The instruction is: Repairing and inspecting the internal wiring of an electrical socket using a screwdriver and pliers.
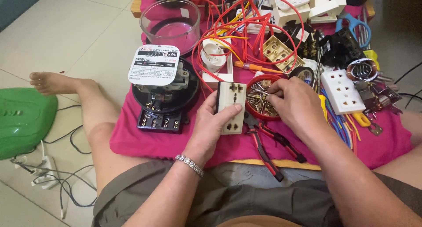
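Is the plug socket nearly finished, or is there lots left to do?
Probably early to midway. Done: the cream socket plate already sits on its dark back box. In hand: the left hand holds it upright while the right hand picks in the red dish of screws. Left: no screw is at the socket yet, the pliers lie unused, and the red wires are loose.

Bare arms without sleeves, sparkling silver bracelet on the left wrist, olive-grey shorts, bare feet
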